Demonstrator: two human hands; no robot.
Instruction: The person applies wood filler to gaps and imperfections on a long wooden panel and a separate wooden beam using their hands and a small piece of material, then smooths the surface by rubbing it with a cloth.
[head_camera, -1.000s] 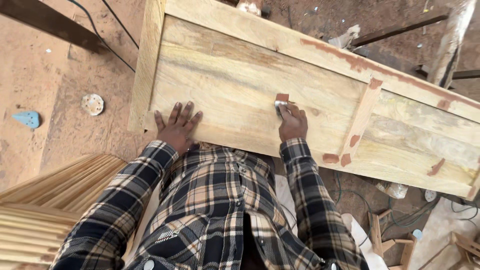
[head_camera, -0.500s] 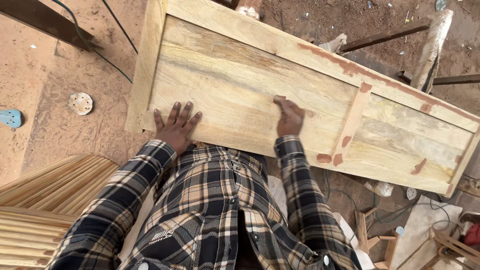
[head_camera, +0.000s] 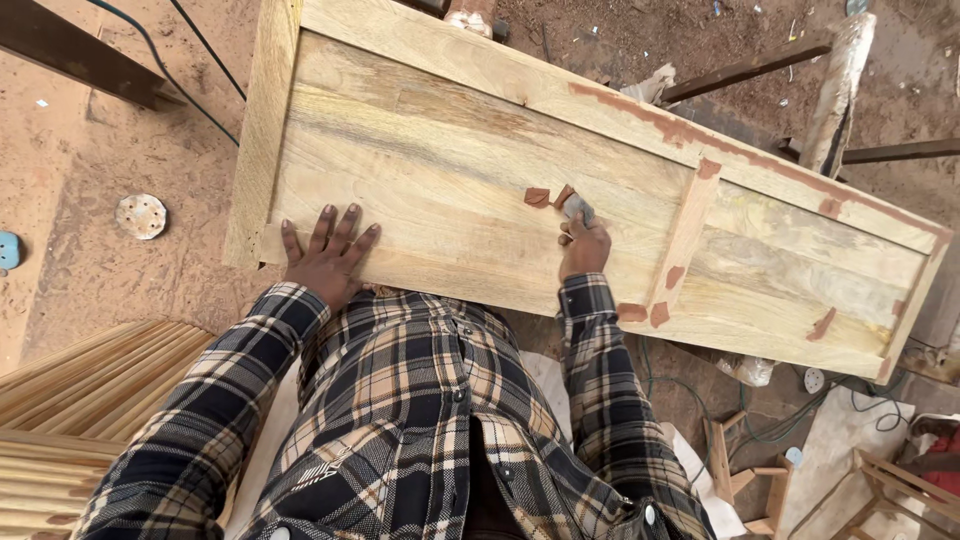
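Sandy floor (head_camera: 110, 160) under wooden panel (head_camera: 450, 170)

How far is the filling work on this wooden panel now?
Done: reddish-brown filler patches cover the right-side joints of the pale wooden framed panel. In hand: the right hand presses a small scraper beside fresh patches mid-panel; the left hand lies flat. Left: the left part shows no filler.

Left hand (head_camera: 327, 260) flat on panel (head_camera: 440, 180) — right hand (head_camera: 583, 246) further right.
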